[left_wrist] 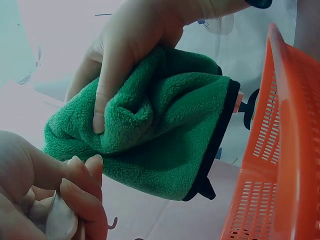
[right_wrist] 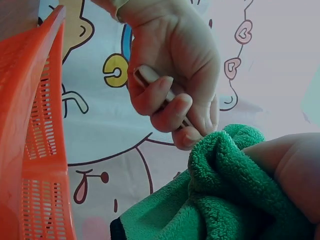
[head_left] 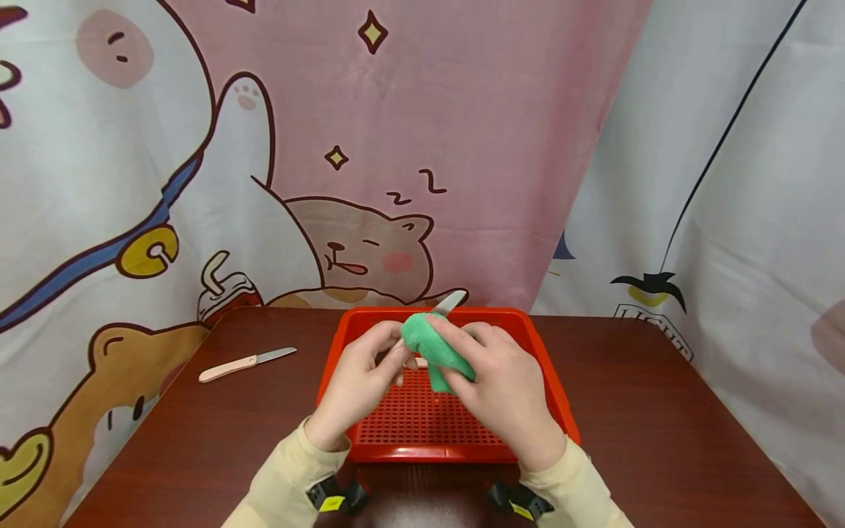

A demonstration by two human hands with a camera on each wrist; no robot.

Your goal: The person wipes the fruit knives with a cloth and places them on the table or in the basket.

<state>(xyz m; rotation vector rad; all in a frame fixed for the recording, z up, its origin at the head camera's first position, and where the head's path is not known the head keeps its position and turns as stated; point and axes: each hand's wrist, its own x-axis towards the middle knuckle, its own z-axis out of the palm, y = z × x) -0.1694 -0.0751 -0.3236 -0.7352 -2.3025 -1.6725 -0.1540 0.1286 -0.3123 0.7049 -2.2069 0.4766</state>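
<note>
In the head view my left hand (head_left: 359, 389) is over the red basket, its fingers curled round the pale handle (right_wrist: 145, 75) of a knife. The blade (head_left: 450, 301) of this knife pokes out beyond a green cloth (head_left: 439, 348). My right hand (head_left: 508, 381) grips the cloth, which is bunched around the blade close to the left fingers. The cloth hides most of the blade. In the left wrist view a dark-edged flap of the cloth hangs loose. A second knife (head_left: 247, 364), with a pale handle, lies on the table to the left.
The red basket (head_left: 462, 453), with a perforated bottom and sides, stands on the dark brown table (head_left: 634, 411) beneath both hands. Behind the table hangs a cartoon-print curtain (head_left: 488, 147). Both forearms reach in from the near edge.
</note>
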